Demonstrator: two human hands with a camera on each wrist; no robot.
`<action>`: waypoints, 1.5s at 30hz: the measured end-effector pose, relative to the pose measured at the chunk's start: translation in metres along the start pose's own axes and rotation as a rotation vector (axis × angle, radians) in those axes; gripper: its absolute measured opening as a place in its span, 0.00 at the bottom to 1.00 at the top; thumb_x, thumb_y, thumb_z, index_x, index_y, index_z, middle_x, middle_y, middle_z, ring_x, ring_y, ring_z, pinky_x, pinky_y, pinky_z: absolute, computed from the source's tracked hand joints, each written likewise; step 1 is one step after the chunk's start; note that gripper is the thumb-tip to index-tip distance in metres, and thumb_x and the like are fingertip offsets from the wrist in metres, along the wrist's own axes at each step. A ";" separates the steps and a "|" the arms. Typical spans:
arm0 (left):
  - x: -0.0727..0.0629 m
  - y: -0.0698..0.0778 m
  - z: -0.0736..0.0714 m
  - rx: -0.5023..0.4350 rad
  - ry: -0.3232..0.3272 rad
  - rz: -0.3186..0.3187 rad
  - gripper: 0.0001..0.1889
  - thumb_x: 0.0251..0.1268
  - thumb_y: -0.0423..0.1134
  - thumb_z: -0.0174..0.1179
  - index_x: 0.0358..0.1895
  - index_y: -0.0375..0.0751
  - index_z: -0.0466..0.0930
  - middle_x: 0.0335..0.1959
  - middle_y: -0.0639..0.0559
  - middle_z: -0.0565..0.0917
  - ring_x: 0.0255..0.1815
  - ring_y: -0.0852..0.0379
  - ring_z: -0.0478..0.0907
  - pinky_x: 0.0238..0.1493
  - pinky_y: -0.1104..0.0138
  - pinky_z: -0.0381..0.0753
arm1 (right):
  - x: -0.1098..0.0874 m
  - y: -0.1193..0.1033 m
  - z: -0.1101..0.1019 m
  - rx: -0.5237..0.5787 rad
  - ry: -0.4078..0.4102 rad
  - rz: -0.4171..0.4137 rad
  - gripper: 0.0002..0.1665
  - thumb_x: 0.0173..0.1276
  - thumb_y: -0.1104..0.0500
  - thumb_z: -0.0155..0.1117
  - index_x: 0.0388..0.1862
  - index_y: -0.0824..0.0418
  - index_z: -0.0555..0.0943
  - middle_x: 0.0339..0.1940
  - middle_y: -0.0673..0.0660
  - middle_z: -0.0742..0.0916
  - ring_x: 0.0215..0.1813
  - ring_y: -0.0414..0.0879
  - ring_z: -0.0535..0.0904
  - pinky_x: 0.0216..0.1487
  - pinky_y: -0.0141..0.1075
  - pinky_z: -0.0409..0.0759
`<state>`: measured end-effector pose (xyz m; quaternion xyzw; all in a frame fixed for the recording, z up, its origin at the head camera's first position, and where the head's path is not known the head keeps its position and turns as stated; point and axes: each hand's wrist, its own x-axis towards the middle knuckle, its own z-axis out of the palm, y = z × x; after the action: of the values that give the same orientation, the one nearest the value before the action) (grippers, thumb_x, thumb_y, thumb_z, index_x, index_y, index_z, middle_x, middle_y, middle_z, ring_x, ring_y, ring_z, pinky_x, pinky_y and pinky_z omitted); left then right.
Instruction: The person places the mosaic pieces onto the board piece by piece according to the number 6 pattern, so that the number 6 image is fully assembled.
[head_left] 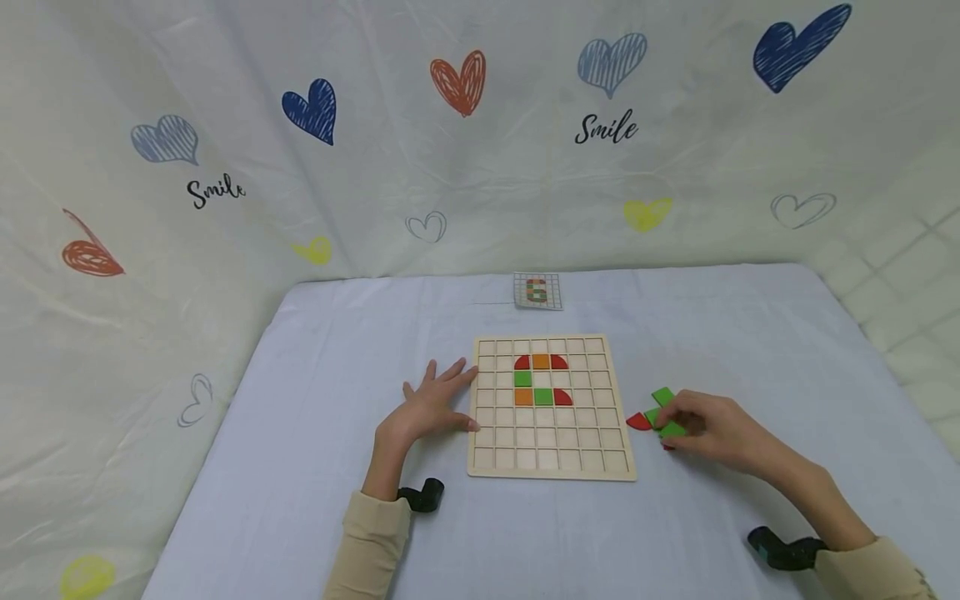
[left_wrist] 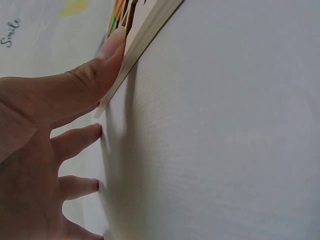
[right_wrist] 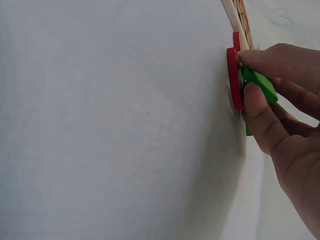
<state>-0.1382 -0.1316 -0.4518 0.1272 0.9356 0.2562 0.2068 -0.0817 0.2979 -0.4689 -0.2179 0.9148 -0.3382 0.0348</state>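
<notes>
A wooden grid board [head_left: 551,460] lies on the table. Several red, orange and green tiles form a pattern in its upper middle, among them a green square [head_left: 522,378] and an orange square [head_left: 541,361]. My left hand [head_left: 423,414] is at the board's left edge, fingers spread, thumb [left_wrist: 111,47] on the rim. To the right of the board, my right hand [head_left: 716,429] pinches a green square tile [right_wrist: 263,86] between thumb and fingers. Around its fingertips lie a red quarter-round tile [head_left: 639,421], another green tile [head_left: 663,396] and further pieces, partly hidden.
Behind the board lies a small card [head_left: 551,302] printed with a gridded coloured pattern. A white cloth [head_left: 330,333] covers the table, and a curtain with hearts [head_left: 457,82] hangs at the back. Black wrist devices [head_left: 423,496] sit on both forearms.
</notes>
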 end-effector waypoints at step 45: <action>0.000 0.001 -0.001 0.005 -0.002 -0.011 0.48 0.57 0.49 0.76 0.81 0.55 0.61 0.85 0.53 0.54 0.85 0.33 0.33 0.71 0.22 0.34 | 0.060 -0.043 0.038 0.162 -0.067 0.029 0.19 0.58 0.63 0.80 0.49 0.62 0.88 0.44 0.53 0.90 0.40 0.39 0.84 0.44 0.29 0.86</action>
<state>-0.1383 -0.1310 -0.4501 0.1231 0.9367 0.2527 0.2089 -0.1113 0.2204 -0.4661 -0.2125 0.8857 -0.4032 0.0879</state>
